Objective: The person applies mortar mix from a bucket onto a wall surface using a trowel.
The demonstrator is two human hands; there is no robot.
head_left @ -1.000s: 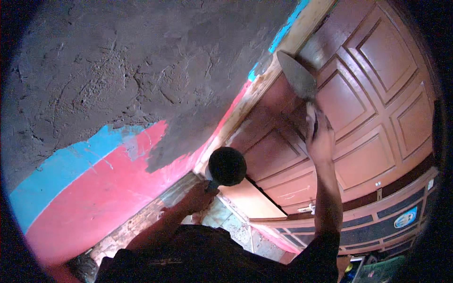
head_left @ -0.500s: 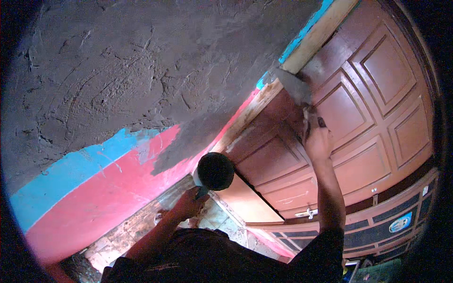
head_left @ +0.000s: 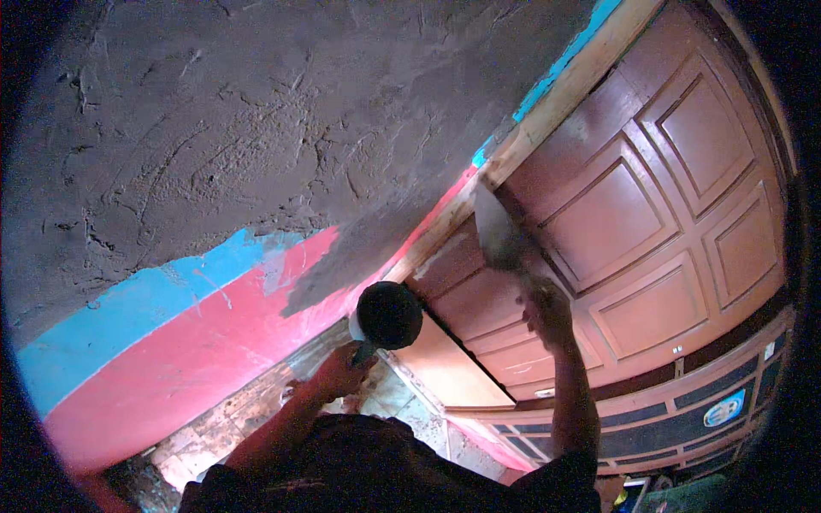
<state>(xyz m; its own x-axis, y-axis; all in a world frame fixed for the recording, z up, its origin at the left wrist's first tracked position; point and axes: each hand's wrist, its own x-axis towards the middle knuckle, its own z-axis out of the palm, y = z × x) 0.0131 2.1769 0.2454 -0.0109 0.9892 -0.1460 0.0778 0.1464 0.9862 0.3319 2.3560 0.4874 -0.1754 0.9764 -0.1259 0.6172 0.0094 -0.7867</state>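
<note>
In my right hand [head_left: 549,315] is a trowel [head_left: 496,229], held by its handle with my fingers wrapped around. Its flat grey blade points up and left, with the tip by the pale wooden frame strip [head_left: 509,158] beside the brown door. My left hand [head_left: 344,373] grips the handle of a dipper [head_left: 389,315], a round cup with a dark inside and a pale outer side. How much is in the cup is too dark to tell. To the left, grey wet-looking plaster [head_left: 239,128] with ridges and smears covers the upper wall.
Below the plaster the wall shows blue paint [head_left: 171,278] and pink paint [head_left: 180,359]. A brown panelled door [head_left: 624,222] fills the right side. A pale board [head_left: 453,368] stands below the dipper. Dirty floor tiles [head_left: 201,436] lie along the wall's foot.
My right hand and the trowel have moved down and left along the wooden frame strip. My left hand keeps the dipper in nearly the same place. The view has shifted slightly.
</note>
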